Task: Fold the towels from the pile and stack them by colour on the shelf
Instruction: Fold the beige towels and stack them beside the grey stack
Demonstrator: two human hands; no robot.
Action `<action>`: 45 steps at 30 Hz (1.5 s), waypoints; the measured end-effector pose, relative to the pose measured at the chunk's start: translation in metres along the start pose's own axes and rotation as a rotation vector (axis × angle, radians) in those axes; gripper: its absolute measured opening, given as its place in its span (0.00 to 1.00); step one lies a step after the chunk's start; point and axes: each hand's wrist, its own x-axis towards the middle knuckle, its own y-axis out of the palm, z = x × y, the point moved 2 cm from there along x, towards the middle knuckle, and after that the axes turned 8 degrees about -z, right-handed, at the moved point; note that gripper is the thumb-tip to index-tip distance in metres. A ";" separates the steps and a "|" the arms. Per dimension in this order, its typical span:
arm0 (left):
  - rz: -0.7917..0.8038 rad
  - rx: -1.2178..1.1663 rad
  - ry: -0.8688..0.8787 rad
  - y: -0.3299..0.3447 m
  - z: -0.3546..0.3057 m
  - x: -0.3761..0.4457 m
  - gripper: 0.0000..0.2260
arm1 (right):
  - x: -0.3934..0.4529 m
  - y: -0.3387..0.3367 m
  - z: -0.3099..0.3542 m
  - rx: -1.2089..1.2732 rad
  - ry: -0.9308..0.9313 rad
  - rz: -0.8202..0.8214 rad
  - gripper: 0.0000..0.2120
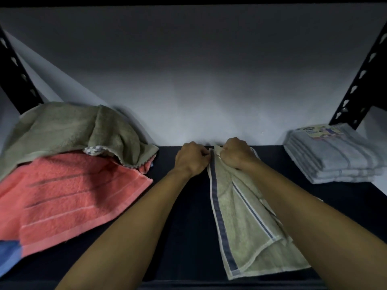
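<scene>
Here, in the lower middle of the frame, a green towel with a grey-blue stripe along its edge lies lengthwise on the dark shelf, folded over on itself into a long narrow strip. Both hands work at its far end, close to the back wall. The left hand has its fingers curled in and pinches the striped edge at the far corner. The right hand is bunched into a fist around the cloth just beside it, so the two hands almost touch.

To my eye the fold is only half made: the near end is uneven, one layer running off at a slant under the right forearm. If the hands pull the far end over now, that crooked layer will likely carry through and give a lopsided bundle. The right forearm rests on the cloth too, and could drag it askew as it moves.

At the left of the frame sits the pile, a loose green towel draped over a pink towel, with a bit of blue at the lower left corner. At the right edge, well apart, is a neat stack of pale blue towels with a paper label on top. A green one set there would spoil the sorting by colour.
</scene>
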 end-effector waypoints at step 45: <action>0.007 0.005 -0.198 -0.015 -0.002 0.024 0.16 | 0.002 0.003 -0.004 0.179 0.021 -0.008 0.08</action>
